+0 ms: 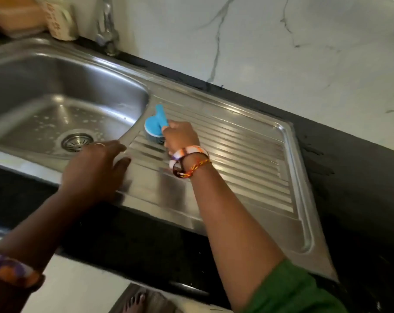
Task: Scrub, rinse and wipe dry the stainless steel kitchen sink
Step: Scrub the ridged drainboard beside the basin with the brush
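Sink: stainless steel sink (236, 168), single basin at left, ribbed drainboard (248, 154) at right, set into a dark worktop (349, 168).
Right hand: right hand (180, 137) was closed around the handle of a blue scrub brush (155, 125); the brush head was pressed on the drainboard ribs just beside the basin edge.
Left hand: left hand (94, 168) lay flat and open on the front rim between basin and drainboard, fingers spread, holding nothing; a ring showed on one finger.
Step in hand: scrubbing, judged from brush on metal.
Progress: early. Drops or flecks of foam lay on the basin floor around the drain strainer (77, 141); the blur was too great to say which. The drainboard to the right of the brush looked dry and streak-free, probably not yet scrubbed.
Left to do: the rest of the drainboard, likely the basin walls, then all of the rinse and the wipe-dry. No cloth was in view.
Tap: faucet (108, 30) stood behind the basin, no water running from it.
Surface: worktop black, glossy, with smudges at the far right.
Room: white marble-veined wall (281, 41) behind; light-coloured containers (58, 21) at the back left corner; a bare foot (135, 301) on the floor below.
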`<state>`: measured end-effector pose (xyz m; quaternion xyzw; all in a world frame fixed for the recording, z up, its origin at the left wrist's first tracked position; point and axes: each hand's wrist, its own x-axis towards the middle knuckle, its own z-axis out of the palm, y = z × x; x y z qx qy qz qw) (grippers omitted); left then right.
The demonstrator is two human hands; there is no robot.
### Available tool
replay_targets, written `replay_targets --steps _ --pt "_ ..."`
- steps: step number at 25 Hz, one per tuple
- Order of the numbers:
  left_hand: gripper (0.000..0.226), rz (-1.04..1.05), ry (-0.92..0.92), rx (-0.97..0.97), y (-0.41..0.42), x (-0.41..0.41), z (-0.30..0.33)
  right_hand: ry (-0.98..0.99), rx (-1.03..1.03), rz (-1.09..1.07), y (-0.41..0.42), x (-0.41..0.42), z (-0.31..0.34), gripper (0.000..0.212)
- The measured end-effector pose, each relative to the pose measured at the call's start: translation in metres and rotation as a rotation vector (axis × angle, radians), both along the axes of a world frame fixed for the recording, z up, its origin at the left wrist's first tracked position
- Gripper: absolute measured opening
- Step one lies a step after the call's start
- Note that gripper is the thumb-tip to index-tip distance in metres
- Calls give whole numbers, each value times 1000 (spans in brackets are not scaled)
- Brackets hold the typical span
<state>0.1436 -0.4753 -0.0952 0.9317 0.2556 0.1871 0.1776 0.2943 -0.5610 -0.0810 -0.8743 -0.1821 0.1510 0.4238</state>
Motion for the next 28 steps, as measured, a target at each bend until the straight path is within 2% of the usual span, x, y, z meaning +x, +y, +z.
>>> replay_targets --steps 2,4,8,9,10,12,15,17,19,21,23,24,26,28 --pt "30 23 -49 23 2 -16 -4 -10 2 19 -31 0 1 31" --pt "27 11 -103 39 2 -25 -8 8 -46 -115 -102 11 14 30" --pt "25 -55 -128 97 -5 -29 -15 -140 -532 -478 -237 12 39 33" --pt "25 -63 -127 111 -6 -29 -15 -146 -575 -524 -237 1 41 34" --pt "25 -63 -123 115 -6 -29 -15 -155 -503 -539 -217 -12 38 35" --pt "24 -55 -120 114 -3 -31 -16 -170 -315 -351 -152 -38 24 38" --pt "20 -104 -119 135 -5 -34 -17 -169 -106 46 -59 -78 1 41" --pt "20 -122 -136 141 -7 -35 -16 -24 -28 105 -66 -74 1 39" --pt "20 -127 -160 119 -6 -36 -16 70 20 -25 -121 -63 14 30" --pt "20 -156 -181 83 -5 -37 -18 93 -32 -290 -193 -47 31 26" --pt "21 -201 -205 49 -1 -37 -21 4 -297 -493 -237 -35 45 30" --pt "22 -230 -212 32 4 -38 -21 -36 -480 -519 -236 -37 50 32" --pt "27 -277 -216 17 17 -42 -19 -186 -609 -395 -189 -47 39 32" --pt "31 -292 -221 28 39 -51 -12 -197 -431 -281 -106 -65 26 31"
